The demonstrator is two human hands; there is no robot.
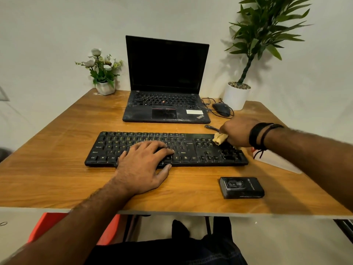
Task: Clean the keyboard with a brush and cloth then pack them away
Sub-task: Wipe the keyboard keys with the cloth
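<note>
On the wooden desk (57, 150), directly before me, the black keyboard (191, 148) lies with its long axis running left to right, parallel to the desk's near edge. My left hand (145, 159) rests flat on the middle keys, fingers straight and slightly spread, thumb at the front edge, bracing the board. My right hand (236, 133) sits at the far right end, over the number pad, fingers curled tight round a bunched yellow cloth (219, 139) that touches the keys there. A slim dark tool (211, 127), possibly the brush, lies just behind the keyboard beside my right knuckles; I cannot confirm what it is. Judgement: wiping is under way at the right end, and the uncleaned length extends leftward from the cloth, so the next stroke should travel along the long axis toward my left hand, which must lift clear. A small black case (241, 187) lies nearer me, right of centre.
</note>
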